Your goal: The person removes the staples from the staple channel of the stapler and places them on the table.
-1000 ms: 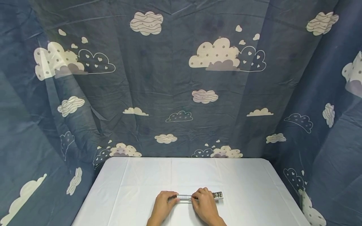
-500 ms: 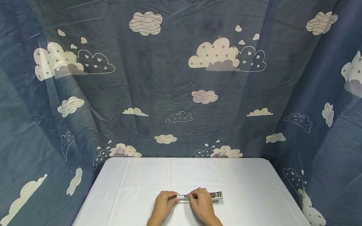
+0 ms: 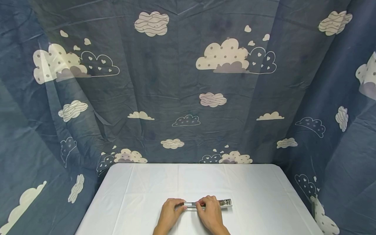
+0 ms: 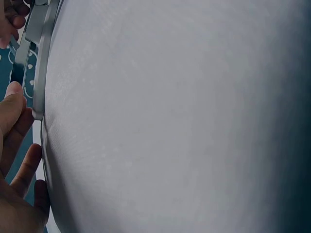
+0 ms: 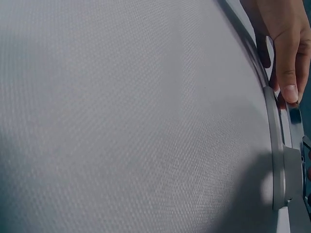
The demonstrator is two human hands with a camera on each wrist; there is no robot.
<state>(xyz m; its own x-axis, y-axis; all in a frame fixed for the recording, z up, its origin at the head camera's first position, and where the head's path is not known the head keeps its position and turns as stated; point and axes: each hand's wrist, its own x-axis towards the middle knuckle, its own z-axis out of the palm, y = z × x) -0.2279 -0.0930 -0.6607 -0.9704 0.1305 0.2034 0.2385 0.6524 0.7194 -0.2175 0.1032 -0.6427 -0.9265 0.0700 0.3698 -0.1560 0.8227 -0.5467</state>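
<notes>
A grey stapler (image 3: 190,204) lies lengthwise across the white table, its top swung back so that the inside shows at the right end. My left hand (image 3: 169,212) pinches the tip of its metal magazine between thumb and fingers. Farther right, my right hand (image 3: 212,213) curls over the stapler's middle, thumb and fingertips together at the magazine. Those fingertips hide part of the mechanism. The left wrist view shows the stapler's base (image 4: 41,92) below the raised magazine, with a gap between them. From the right wrist, the left thumb (image 5: 290,92) presses on the magazine's end.
The white table (image 3: 141,189) has bare cloth around the hands. Behind it and at both sides hangs a dark blue curtain (image 3: 164,81) with printed clouds, close to the table's edges.
My right hand has slid a little to the left along the stapler, uncovering more of its right end. It holds nearly still over the last half second. The left hand has stayed in place.
</notes>
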